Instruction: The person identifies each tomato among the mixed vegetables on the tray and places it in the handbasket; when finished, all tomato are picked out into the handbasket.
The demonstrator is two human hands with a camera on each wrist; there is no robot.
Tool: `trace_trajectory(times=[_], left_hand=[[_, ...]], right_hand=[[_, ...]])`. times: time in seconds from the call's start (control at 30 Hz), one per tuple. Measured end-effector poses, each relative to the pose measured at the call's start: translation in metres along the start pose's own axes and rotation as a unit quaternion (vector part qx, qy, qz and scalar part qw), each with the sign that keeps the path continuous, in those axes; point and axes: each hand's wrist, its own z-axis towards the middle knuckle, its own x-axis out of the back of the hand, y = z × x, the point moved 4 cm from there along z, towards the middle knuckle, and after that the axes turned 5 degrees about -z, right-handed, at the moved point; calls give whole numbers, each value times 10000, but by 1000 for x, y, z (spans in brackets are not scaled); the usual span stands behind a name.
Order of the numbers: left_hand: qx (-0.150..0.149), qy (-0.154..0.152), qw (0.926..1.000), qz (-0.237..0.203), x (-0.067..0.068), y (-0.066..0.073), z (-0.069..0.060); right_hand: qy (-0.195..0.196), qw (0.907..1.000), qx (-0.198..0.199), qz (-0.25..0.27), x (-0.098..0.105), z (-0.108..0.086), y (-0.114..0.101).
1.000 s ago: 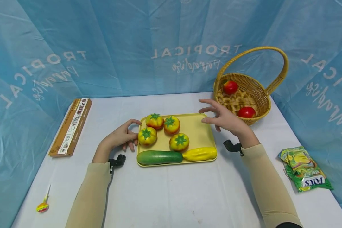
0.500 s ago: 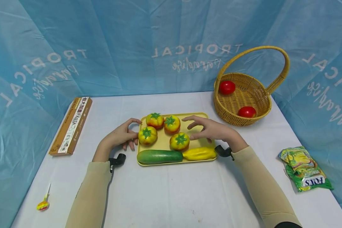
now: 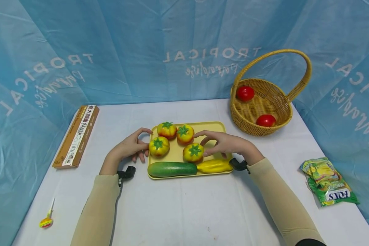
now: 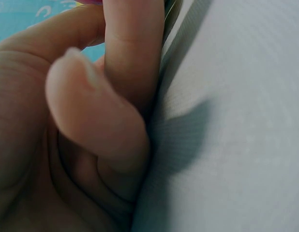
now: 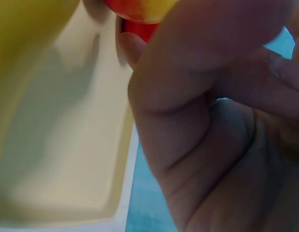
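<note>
On a yellow tray (image 3: 172, 157) sit several yellow-red tomatoes with green star-shaped tops. My right hand (image 3: 226, 142) reaches in from the right; its thumb meets the right side of the front tomato (image 3: 193, 152), and its index fingertip is close to the tomato (image 3: 185, 134) behind. In the right wrist view, bent fingers partly cover a tomato (image 5: 142, 8). At the tray's left rim, my left hand (image 3: 130, 145) touches the edge with loosely bent fingers, beside another tomato (image 3: 159, 147). The left wrist view shows these fingers (image 4: 132, 53) against the white cloth.
Along the tray's front lie a green cucumber-like vegetable (image 3: 172, 169) and a ridged yellow one (image 3: 214, 166). A wicker basket (image 3: 246, 124) at back right contains two red tomatoes. A pasta box (image 3: 77, 136), a lollipop (image 3: 46, 221) and a green snack bag (image 3: 330, 182) lie on the sides.
My right hand has moved left from beside the basket to the front tomato. The basket's far tomato has turned and shifted slightly. My left hand stays at the tray's rim.
</note>
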Motion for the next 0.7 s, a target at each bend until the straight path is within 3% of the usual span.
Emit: trace_trajectory(times=[0.7], left_hand=[[45, 36, 10000, 17, 0, 0, 0]], right_hand=[[-40, 9998, -147, -117, -7, 7, 2]])
